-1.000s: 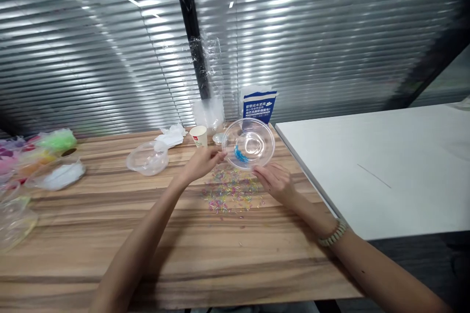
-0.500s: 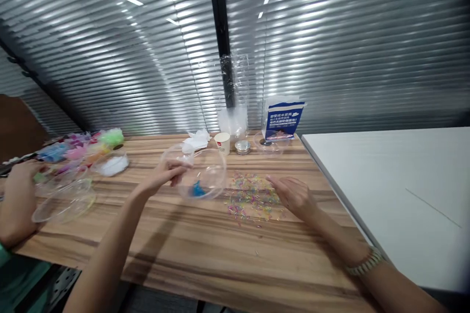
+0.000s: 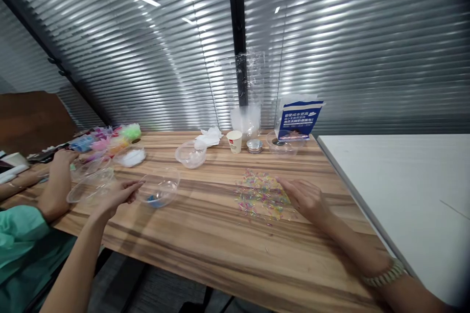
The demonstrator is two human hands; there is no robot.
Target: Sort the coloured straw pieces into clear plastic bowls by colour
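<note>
Left hand: the left hand (image 3: pixel 119 194) pinches the near rim of a clear plastic bowl (image 3: pixel 160 191), thumb and fingers closed on it
Bowl position: a second ago it was raised over the bead pile; now it sits low at the left of the wooden worktop (image 3: pixel 205 234), a few blue beads (image 3: pixel 153 199) in its bottom
Right hand: the right hand (image 3: pixel 306 198) lies palm down, fingers loosely spread and holding nothing, at the right edge of the scattered coloured tube beads (image 3: pixel 259 194); it has let go of the bowl
Meaning: sorted blue beads look shifted aside, pile still unsorted
Surroundings: second empty clear bowl (image 3: pixel 190 153), paper cup (image 3: pixel 234 141), blue printed card (image 3: pixel 299 117)
Co-worker: another person's hand (image 3: pixel 62 157) beside bowls of coloured beads (image 3: pixel 110 139), far left
</note>
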